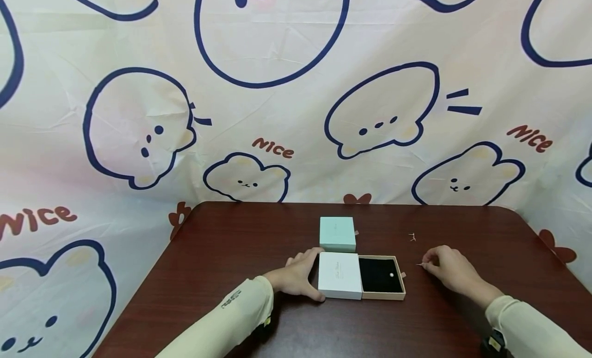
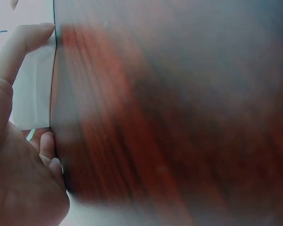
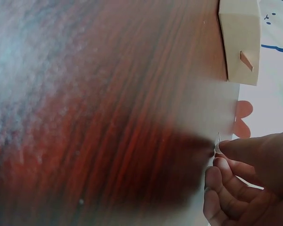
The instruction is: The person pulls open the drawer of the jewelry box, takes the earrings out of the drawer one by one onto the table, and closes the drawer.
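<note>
My left hand [image 1: 298, 277] holds the left end of a white jewelry box [image 1: 339, 276], thumb at the near corner and fingers at the far one. In the left wrist view the thumb [image 2: 26, 40] presses along the box's pale side [image 2: 35, 89]. The box's drawer [image 1: 383, 296] is pulled out to the right; its black insert [image 1: 376, 276] bears one small pearl [image 1: 391, 275]. Right of the drawer, my right hand [image 1: 453, 270] pinches a pearl stud earring [image 3: 218, 148] just above the table, its thin pin pointing up in the right wrist view.
A mint-green box [image 1: 337, 234] with a small side tab stands behind the white one. Farther back on the right lies a tiny pale piece [image 1: 412, 237], too small to make out. The dark wooden table [image 1: 231, 234] meets a patterned cloth [image 1: 296, 116] behind.
</note>
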The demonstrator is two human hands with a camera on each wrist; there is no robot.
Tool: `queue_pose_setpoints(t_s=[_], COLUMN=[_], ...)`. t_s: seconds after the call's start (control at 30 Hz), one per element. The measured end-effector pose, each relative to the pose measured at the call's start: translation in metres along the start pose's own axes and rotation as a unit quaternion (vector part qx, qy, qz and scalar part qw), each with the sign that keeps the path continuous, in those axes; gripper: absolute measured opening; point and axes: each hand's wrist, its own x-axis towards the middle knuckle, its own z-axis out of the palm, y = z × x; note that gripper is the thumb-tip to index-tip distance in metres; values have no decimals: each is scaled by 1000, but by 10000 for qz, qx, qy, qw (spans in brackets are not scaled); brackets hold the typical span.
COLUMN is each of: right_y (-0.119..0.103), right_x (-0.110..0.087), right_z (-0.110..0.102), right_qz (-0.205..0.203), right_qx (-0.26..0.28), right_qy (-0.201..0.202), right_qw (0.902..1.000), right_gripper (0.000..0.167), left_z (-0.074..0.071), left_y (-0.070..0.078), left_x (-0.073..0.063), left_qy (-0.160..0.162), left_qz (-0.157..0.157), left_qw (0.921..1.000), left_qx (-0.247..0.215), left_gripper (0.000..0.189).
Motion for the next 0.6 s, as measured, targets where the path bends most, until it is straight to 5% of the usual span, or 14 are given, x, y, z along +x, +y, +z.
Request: queue_pose_setpoints(t_s=[0.6], right_y=[1], right_x=[0], right_z=[0], right_qz=[1], right_qx=[6], right_qy=[34], right_qw=[10000], right_gripper=[6], left_z=[1], left_y=[-1], left_x=[0], left_qy=[20], left_qz=[-16], left_qw=[10000], left_qx=[7], left_gripper=[108])
